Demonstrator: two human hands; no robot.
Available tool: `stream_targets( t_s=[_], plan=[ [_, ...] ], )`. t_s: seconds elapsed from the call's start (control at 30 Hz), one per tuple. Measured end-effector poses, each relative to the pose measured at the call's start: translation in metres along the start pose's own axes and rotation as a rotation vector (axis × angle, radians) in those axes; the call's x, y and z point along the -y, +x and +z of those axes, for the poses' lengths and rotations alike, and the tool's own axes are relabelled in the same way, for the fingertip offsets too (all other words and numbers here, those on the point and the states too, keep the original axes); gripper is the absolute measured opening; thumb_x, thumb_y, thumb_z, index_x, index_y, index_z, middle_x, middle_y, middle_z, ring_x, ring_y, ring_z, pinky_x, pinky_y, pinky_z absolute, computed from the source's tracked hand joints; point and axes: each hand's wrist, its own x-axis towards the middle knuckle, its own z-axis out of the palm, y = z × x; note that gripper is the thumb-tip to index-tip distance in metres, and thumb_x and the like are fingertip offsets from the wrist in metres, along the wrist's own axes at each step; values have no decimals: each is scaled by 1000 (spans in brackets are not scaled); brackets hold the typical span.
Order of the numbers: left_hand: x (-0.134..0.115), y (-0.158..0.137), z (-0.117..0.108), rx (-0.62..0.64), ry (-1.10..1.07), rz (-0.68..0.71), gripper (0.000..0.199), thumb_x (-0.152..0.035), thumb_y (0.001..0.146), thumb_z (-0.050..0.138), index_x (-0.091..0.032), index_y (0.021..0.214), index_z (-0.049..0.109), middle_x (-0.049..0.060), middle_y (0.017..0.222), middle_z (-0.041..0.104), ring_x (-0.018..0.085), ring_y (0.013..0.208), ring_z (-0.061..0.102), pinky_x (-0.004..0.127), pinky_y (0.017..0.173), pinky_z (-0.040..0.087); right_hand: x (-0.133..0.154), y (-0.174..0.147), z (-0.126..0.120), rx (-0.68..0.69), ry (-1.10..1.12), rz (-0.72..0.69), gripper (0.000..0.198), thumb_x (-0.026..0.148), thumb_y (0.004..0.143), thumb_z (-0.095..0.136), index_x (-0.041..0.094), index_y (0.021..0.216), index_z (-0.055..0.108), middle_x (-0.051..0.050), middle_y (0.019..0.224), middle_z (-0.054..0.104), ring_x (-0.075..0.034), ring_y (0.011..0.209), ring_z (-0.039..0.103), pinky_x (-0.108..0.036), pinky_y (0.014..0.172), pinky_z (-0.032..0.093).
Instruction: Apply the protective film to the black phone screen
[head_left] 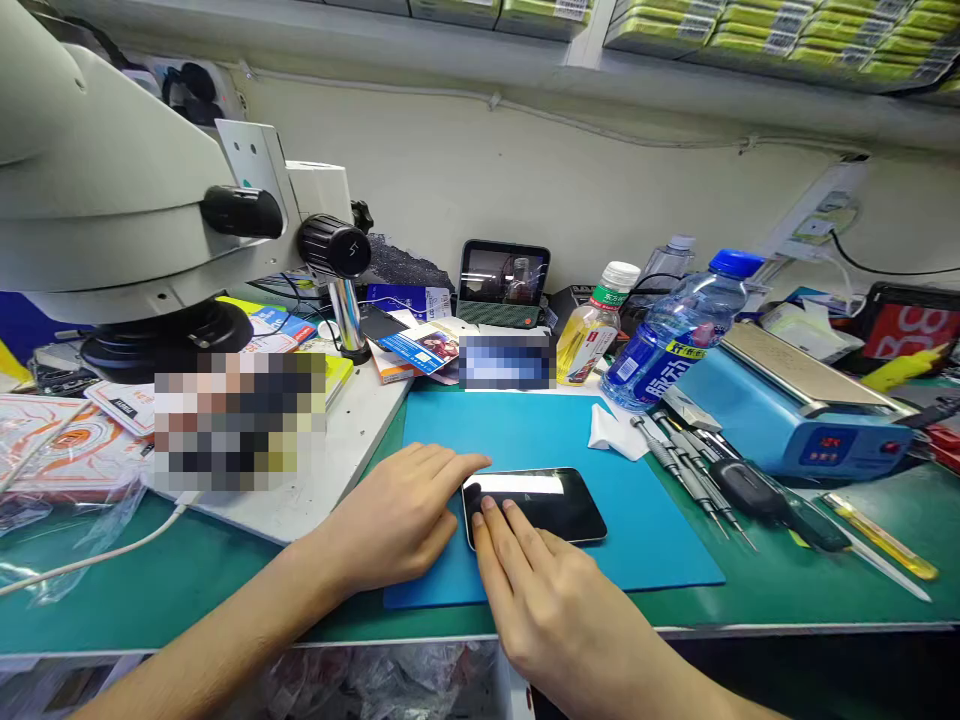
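A black smartphone [559, 505] lies screen up on the blue mat [645, 545], with a bright reflection along its upper part. My left hand [397, 510] holds the phone's left end: the index finger reaches along the far edge, and the thumb is bent at the near-left side. Its other fingers are mostly hidden. Fingertips of my right hand [540, 590] rest flat on the left part of the screen, fingers stretched out side by side. A crumpled white tissue [616, 432] sits at the mat's far right.
A microscope [120, 220] overhangs the left side. Several screwdrivers [682, 465] lie right of the mat, before a blue heating device [810, 400]. A blue-capped bottle [675, 330] and a white-capped drink bottle [596, 325] stand behind. A small screen device [504, 280] leans near the wall.
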Motion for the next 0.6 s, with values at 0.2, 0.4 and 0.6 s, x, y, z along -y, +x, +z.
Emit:
stream_targets(
  t_s=[0.2,0.4,0.6],
  plan=[
    [-1,-1,-1,12,1,11,54,-7,89,47,-11,143,51,17,125,72,35,113,69,53,94,58,-2,2,0,11,10,-13,43,5,85,51,-3,120,75,-25,120,78,-35,106,80,-40,72,69],
    [0,-1,-1,16,1,18,55,-8,89,48,-13,144,50,17,128,72,34,116,69,52,97,56,-3,4,-1,0,6,-4,42,4,84,53,-2,119,76,-23,118,79,-34,103,80,-37,69,69],
    [0,0,-1,24,11,15,56,-8,88,48,-13,144,50,16,129,72,33,117,69,51,98,56,-3,3,1,-27,22,8,40,4,85,52,-2,117,76,-23,118,79,-34,104,80,-38,70,69]
  ],
)
